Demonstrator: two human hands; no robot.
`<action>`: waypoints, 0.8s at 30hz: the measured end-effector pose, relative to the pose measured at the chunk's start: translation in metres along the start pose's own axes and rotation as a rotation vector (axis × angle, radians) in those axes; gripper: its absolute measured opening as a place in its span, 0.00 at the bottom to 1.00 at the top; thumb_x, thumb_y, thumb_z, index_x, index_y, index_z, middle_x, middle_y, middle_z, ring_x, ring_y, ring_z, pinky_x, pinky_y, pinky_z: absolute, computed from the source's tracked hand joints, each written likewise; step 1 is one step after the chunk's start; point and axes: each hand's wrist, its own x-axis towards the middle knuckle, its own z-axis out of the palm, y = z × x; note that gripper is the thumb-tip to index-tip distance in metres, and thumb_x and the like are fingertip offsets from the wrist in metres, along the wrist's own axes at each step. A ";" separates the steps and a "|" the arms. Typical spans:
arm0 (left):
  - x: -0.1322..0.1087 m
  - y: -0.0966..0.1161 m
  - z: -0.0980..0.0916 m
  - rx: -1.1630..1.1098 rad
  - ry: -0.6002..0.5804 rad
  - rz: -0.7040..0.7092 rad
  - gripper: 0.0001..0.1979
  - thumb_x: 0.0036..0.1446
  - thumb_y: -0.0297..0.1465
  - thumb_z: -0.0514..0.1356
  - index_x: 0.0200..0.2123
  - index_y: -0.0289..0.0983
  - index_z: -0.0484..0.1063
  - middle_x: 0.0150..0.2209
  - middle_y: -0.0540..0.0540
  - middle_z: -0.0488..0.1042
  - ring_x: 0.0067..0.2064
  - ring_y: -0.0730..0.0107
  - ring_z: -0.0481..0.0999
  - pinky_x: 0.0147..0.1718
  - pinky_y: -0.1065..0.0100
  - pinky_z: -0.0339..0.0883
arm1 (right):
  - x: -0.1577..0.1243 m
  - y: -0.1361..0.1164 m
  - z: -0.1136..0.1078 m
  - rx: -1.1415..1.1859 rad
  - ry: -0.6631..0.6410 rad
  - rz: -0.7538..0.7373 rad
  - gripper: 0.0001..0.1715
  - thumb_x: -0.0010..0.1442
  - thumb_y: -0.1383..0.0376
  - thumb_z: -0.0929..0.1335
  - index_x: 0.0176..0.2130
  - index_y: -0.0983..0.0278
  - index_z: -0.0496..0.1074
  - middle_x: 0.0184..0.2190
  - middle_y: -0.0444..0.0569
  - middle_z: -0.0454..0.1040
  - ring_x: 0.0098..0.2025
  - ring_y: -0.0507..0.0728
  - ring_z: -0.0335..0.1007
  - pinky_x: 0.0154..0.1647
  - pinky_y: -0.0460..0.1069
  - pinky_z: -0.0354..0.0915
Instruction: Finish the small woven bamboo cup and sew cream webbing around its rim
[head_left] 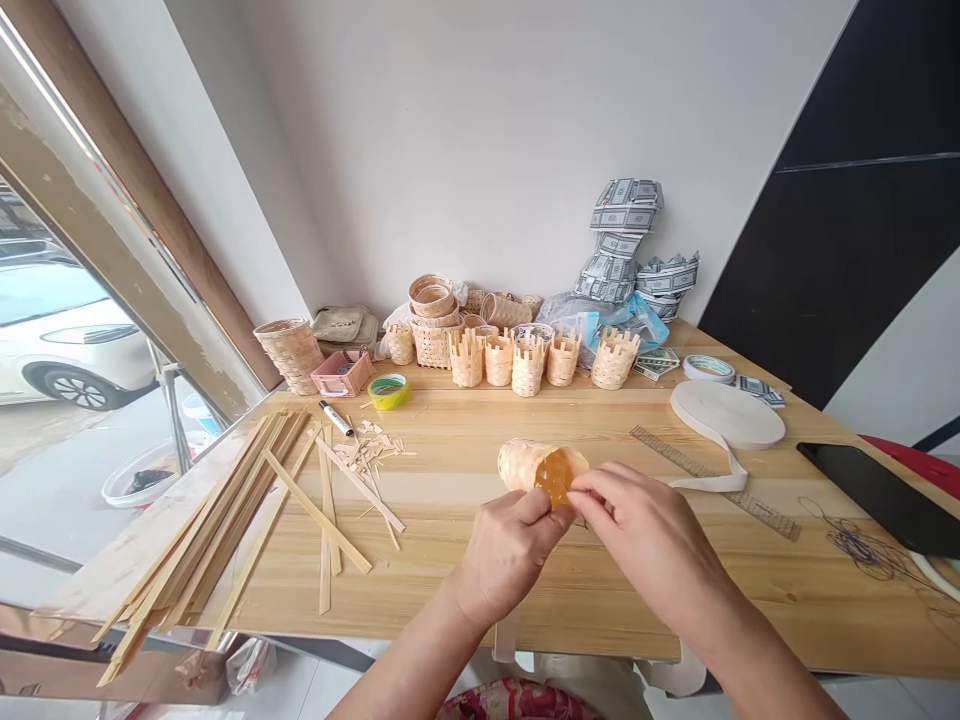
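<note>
A small woven wood-strip basket (521, 462) lies on its side above the table, its open mouth turned toward me. My left hand (510, 555) is closed around the near part of its rim. With thumb and fingertips together, my right hand (637, 515) pinches at the right side of the same rim. Whatever sits between those fingertips is too small to make out. Below my hands, a white strip (505, 640) hangs over the table's front edge.
Long wood strips (217, 510) and offcuts (375, 450) lie left. Several unfinished baskets (529, 365) stand at the back, near yellow-green tape (389, 392) and a pink box (342, 373). On the right are a white ribbon roll (727, 412), ruler (675, 452), phone (877, 498) and dark thread (870, 550).
</note>
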 end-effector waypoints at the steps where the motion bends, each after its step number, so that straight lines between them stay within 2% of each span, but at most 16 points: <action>1: 0.000 0.002 0.000 -0.025 -0.002 0.014 0.13 0.59 0.25 0.48 0.39 0.40 0.71 0.25 0.49 0.67 0.24 0.74 0.61 0.22 0.73 0.49 | 0.003 -0.002 0.001 -0.058 -0.056 -0.003 0.12 0.56 0.69 0.60 0.23 0.62 0.66 0.22 0.44 0.69 0.24 0.52 0.65 0.24 0.46 0.55; 3: 0.001 0.005 0.000 -0.051 -0.026 0.038 0.13 0.59 0.25 0.48 0.38 0.39 0.72 0.24 0.49 0.67 0.23 0.74 0.60 0.21 0.73 0.48 | 0.006 -0.004 0.004 -0.125 -0.139 -0.010 0.14 0.55 0.72 0.59 0.19 0.63 0.61 0.20 0.44 0.68 0.22 0.51 0.62 0.23 0.46 0.52; 5: 0.000 0.007 -0.001 -0.030 -0.064 0.050 0.14 0.59 0.24 0.47 0.36 0.38 0.72 0.24 0.49 0.67 0.23 0.75 0.59 0.21 0.72 0.48 | 0.006 -0.004 0.006 -0.085 -0.148 -0.021 0.14 0.54 0.72 0.58 0.19 0.63 0.58 0.19 0.43 0.66 0.22 0.51 0.61 0.22 0.46 0.51; 8: -0.004 0.008 -0.001 0.023 -0.089 0.092 0.13 0.59 0.25 0.48 0.34 0.37 0.73 0.23 0.49 0.67 0.23 0.75 0.60 0.20 0.72 0.48 | 0.004 -0.003 0.006 0.102 -0.061 -0.006 0.13 0.56 0.71 0.58 0.21 0.63 0.56 0.20 0.42 0.64 0.23 0.50 0.59 0.24 0.45 0.53; 11: -0.007 0.008 0.002 -0.017 -0.112 0.126 0.11 0.57 0.25 0.51 0.34 0.38 0.73 0.22 0.50 0.66 0.23 0.74 0.61 0.20 0.73 0.49 | 0.001 -0.001 0.001 0.262 0.011 0.039 0.12 0.57 0.68 0.59 0.22 0.62 0.57 0.21 0.41 0.62 0.24 0.50 0.58 0.25 0.45 0.54; 14: -0.005 0.004 0.003 -0.256 -0.103 0.000 0.11 0.57 0.26 0.52 0.35 0.39 0.74 0.25 0.49 0.68 0.25 0.75 0.65 0.22 0.74 0.54 | 0.000 0.001 -0.006 0.493 -0.023 0.085 0.12 0.59 0.62 0.60 0.25 0.62 0.60 0.21 0.42 0.62 0.24 0.50 0.59 0.25 0.45 0.55; 18: 0.006 -0.001 -0.004 -0.741 -0.062 -0.227 0.09 0.54 0.31 0.57 0.32 0.36 0.76 0.27 0.46 0.70 0.30 0.72 0.69 0.29 0.73 0.61 | 0.001 0.003 -0.014 0.923 -0.205 0.242 0.15 0.61 0.53 0.56 0.31 0.61 0.59 0.21 0.42 0.65 0.19 0.49 0.59 0.16 0.43 0.52; 22: 0.014 -0.002 -0.014 -1.023 -0.060 -0.419 0.12 0.50 0.37 0.60 0.27 0.34 0.77 0.25 0.46 0.68 0.28 0.72 0.67 0.27 0.72 0.60 | 0.006 0.003 -0.017 0.922 -0.175 0.211 0.11 0.62 0.56 0.58 0.34 0.60 0.61 0.17 0.37 0.55 0.19 0.47 0.52 0.21 0.43 0.54; 24: 0.016 -0.001 -0.017 -1.111 -0.077 -0.501 0.12 0.47 0.38 0.62 0.26 0.33 0.77 0.23 0.48 0.65 0.25 0.76 0.64 0.23 0.74 0.56 | 0.008 0.004 -0.018 0.907 -0.195 0.187 0.10 0.61 0.59 0.59 0.33 0.61 0.64 0.19 0.38 0.56 0.21 0.47 0.54 0.24 0.44 0.56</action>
